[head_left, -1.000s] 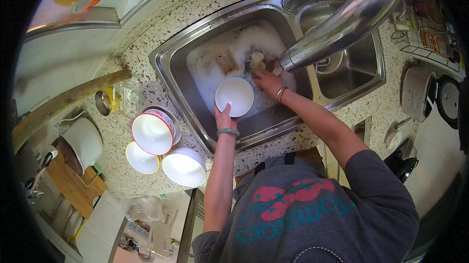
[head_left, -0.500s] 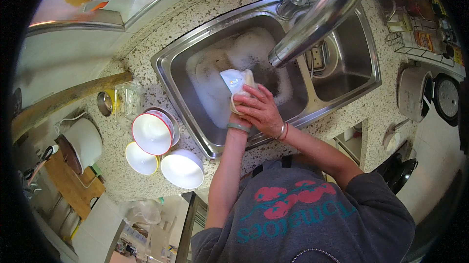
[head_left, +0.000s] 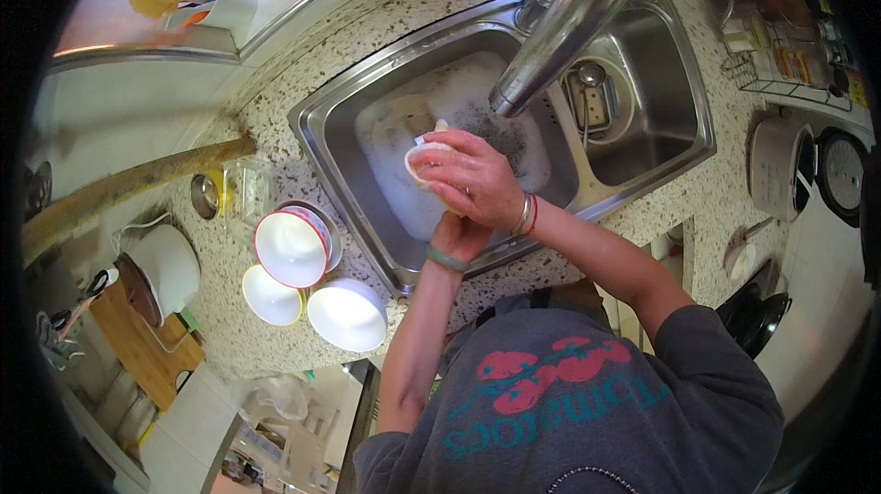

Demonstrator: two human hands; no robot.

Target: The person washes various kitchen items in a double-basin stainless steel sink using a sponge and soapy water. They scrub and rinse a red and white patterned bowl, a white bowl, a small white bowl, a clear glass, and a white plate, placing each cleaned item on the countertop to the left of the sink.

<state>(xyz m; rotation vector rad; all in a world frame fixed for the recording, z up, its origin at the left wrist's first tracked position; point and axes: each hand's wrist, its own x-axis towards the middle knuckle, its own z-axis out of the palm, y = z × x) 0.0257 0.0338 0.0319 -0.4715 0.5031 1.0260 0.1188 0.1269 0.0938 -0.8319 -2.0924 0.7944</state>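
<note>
Over the soapy water of the left sink basin [head_left: 341,147], my right hand [head_left: 477,177] is closed around an off-white washing cloth [head_left: 424,166]. It presses the cloth against a white ceramic piece [head_left: 420,140], of which only a small edge shows; its kind is hidden. My left hand [head_left: 459,235] is just below, with a green bangle at the wrist. Its fingers are mostly covered by the right hand and seem to grip the same white piece. A round pale shape [head_left: 404,113] lies under the suds behind my hands.
A steel faucet [head_left: 560,35] hangs over the basin. The right basin [head_left: 656,117] holds a strainer. On the left counter stand a red-rimmed bowl [head_left: 292,246], a yellow-rimmed bowl [head_left: 271,297] and a white bowl [head_left: 349,315]. Beyond them are a glass container [head_left: 248,191] and a cutting board [head_left: 151,352].
My right hand has moved up and left over the cloth, hiding the patterned white piece that showed before. My left hand has turned and now sits lower, under the right.
</note>
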